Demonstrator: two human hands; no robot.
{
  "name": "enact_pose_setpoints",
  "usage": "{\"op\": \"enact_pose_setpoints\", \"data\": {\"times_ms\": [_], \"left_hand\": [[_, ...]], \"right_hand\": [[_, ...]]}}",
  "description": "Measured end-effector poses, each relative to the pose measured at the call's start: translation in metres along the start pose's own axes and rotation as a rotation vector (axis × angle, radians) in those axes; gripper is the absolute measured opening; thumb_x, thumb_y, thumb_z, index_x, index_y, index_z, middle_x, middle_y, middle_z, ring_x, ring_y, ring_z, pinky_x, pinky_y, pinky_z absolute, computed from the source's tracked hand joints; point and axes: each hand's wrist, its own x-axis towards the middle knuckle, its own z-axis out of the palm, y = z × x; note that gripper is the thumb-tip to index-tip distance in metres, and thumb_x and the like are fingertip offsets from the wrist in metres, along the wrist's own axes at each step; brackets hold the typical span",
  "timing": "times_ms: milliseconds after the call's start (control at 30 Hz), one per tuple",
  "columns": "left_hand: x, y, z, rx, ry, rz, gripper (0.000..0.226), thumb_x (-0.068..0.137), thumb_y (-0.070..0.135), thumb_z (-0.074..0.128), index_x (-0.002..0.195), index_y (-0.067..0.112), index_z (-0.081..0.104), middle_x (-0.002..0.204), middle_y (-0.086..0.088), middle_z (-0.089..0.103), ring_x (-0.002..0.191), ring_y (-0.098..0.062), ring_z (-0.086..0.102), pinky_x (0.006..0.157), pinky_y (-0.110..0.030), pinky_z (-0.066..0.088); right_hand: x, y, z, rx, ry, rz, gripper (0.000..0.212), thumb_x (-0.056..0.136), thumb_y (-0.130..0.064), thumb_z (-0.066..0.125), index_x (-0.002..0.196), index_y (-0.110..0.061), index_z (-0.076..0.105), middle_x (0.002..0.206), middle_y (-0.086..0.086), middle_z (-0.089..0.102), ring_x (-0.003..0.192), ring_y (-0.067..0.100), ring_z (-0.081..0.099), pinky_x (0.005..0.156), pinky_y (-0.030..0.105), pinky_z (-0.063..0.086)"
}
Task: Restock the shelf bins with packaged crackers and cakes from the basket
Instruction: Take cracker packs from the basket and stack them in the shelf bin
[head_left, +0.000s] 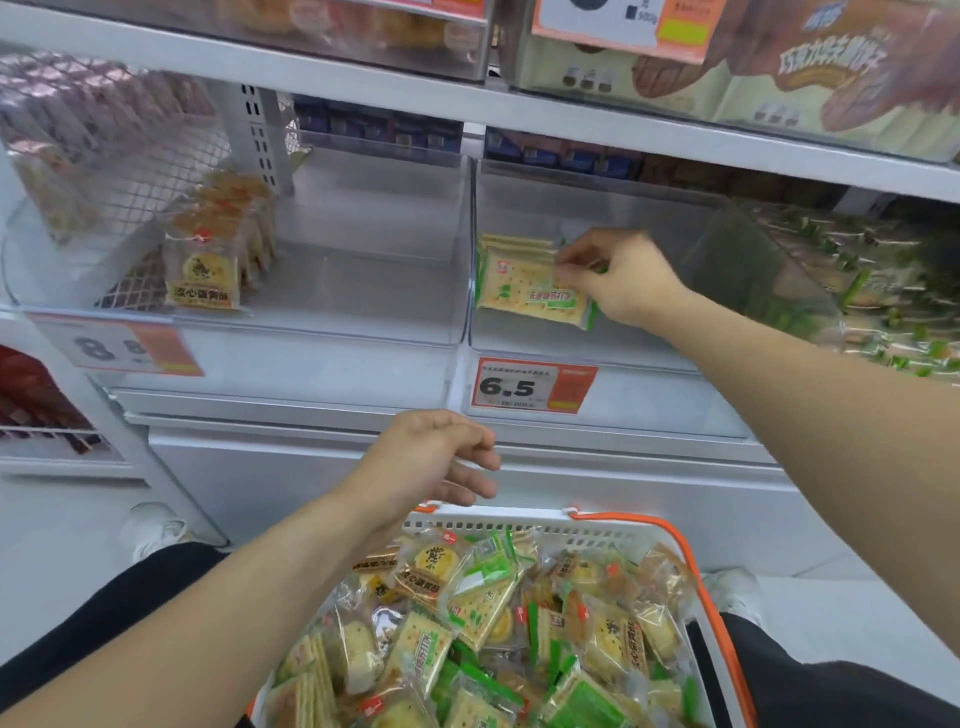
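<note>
1. The right hand (621, 278) reaches into the right bin (727, 291), its fingers (576, 260) curled and pinching the top edge of a green-and-yellow cracker pack (530, 291).
2. That pack leans against a short row of like packs at the bin's 9 o'clock side.
3. The left hand (431, 457) hovers above the basket's far rim, fingers loosely bent and holding nothing.
4. The basket (691, 561), white with orange handles, sits at 6 o'clock, heaped with mixed cracker and cake packs.
5. The left bin (363, 291), at 10 o'clock from the left hand, holds a row of cake packs (205, 275) on its left side.
6. A price tag (532, 387) reading 6.5 hangs below the right bin.
</note>
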Motion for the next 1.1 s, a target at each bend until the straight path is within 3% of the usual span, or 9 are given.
{"op": "enact_pose_setpoints", "data": {"times_ms": [167, 367, 533, 733, 800, 867, 967, 1033, 1100], "left_hand": [[0.002, 0.003, 0.0, -0.03, -0.004, 0.007, 0.017, 0.101, 0.011, 0.053, 0.094, 0.004, 0.067, 0.087, -0.012, 0.074, 0.07, -0.027, 0.069, 0.066, -0.033, 0.054], [0.005, 0.002, -0.002, -0.057, -0.023, 0.008, 0.018, 0.101, 0.012, 0.053, 0.099, 0.002, 0.068, 0.092, -0.014, 0.075, 0.069, -0.026, 0.07, 0.066, -0.033, 0.054], [0.007, -0.001, -0.005, -0.033, -0.044, -0.013, 0.017, 0.1, 0.013, 0.054, 0.097, 0.004, 0.068, 0.093, -0.015, 0.075, 0.071, -0.026, 0.069, 0.065, -0.033, 0.053], [0.008, -0.008, -0.006, 0.013, -0.054, -0.022, 0.016, 0.099, 0.014, 0.055, 0.098, 0.005, 0.068, 0.089, -0.012, 0.074, 0.07, -0.024, 0.069, 0.066, -0.034, 0.052], [0.007, -0.009, -0.005, 0.04, -0.054, -0.025, 0.017, 0.099, 0.014, 0.055, 0.097, 0.004, 0.068, 0.091, -0.013, 0.074, 0.069, -0.023, 0.069, 0.065, -0.033, 0.052], [0.006, -0.011, -0.003, 0.074, -0.057, -0.031, 0.017, 0.099, 0.014, 0.055, 0.097, 0.003, 0.068, 0.092, -0.015, 0.074, 0.067, -0.023, 0.068, 0.06, -0.032, 0.051], [0.005, -0.018, 0.001, 0.157, -0.084, -0.071, 0.016, 0.1, 0.015, 0.055, 0.098, 0.003, 0.066, 0.088, -0.012, 0.073, 0.061, -0.022, 0.065, 0.051, -0.029, 0.044], [0.005, -0.027, 0.006, 0.244, -0.116, -0.101, 0.016, 0.099, 0.016, 0.056, 0.098, 0.004, 0.066, 0.085, -0.01, 0.073, 0.059, -0.021, 0.063, 0.049, -0.027, 0.039], [0.005, -0.037, 0.013, 0.347, -0.165, -0.115, 0.016, 0.098, 0.016, 0.057, 0.1, 0.003, 0.066, 0.083, -0.008, 0.073, 0.058, -0.021, 0.063, 0.048, -0.026, 0.037]], "right_hand": [[0.026, 0.0, 0.028, -0.075, -0.103, 0.04, 0.011, 0.091, -0.018, 0.073, 0.1, -0.019, 0.068, 0.1, -0.002, 0.068, 0.096, 0.019, 0.066, 0.074, 0.018, 0.047], [0.038, -0.001, 0.035, -0.404, -0.185, 0.005, 0.041, 0.076, -0.033, 0.085, 0.107, -0.022, 0.059, 0.112, 0.0, 0.063, 0.096, 0.021, 0.06, 0.081, 0.035, 0.054], [0.048, -0.001, 0.043, -0.668, -0.155, 0.037, 0.055, 0.084, -0.044, 0.076, 0.126, -0.018, 0.054, 0.138, 0.012, 0.041, 0.129, 0.033, 0.041, 0.099, 0.049, 0.047], [0.037, -0.01, 0.034, -0.678, -0.154, 0.037, 0.066, 0.083, -0.051, 0.075, 0.132, -0.013, 0.053, 0.143, 0.016, 0.041, 0.133, 0.036, 0.039, 0.106, 0.049, 0.04], [0.022, -0.018, 0.019, -0.542, -0.083, -0.019, 0.048, 0.089, -0.041, 0.07, 0.125, -0.011, 0.059, 0.133, 0.016, 0.053, 0.122, 0.034, 0.051, 0.095, 0.039, 0.046], [-0.001, -0.026, -0.001, -0.396, 0.046, -0.115, 0.024, 0.092, -0.031, 0.064, 0.105, -0.012, 0.068, 0.104, 0.007, 0.067, 0.097, 0.025, 0.064, 0.076, 0.026, 0.046], [-0.059, -0.039, -0.029, -0.23, 0.253, -0.3, 0.016, 0.093, -0.03, 0.064, 0.083, -0.017, 0.066, 0.077, -0.005, 0.061, 0.069, 0.006, 0.053, 0.064, 0.007, 0.035], [-0.107, -0.036, -0.035, -0.101, 0.319, -0.344, 0.026, 0.095, -0.029, 0.063, 0.077, -0.011, 0.064, 0.068, -0.002, 0.059, 0.062, 0.01, 0.05, 0.061, 0.011, 0.037], [-0.153, -0.022, -0.025, -0.069, 0.223, -0.312, 0.037, 0.099, -0.03, 0.059, 0.072, -0.005, 0.063, 0.061, 0.003, 0.059, 0.055, 0.015, 0.049, 0.056, 0.022, 0.038]]}}
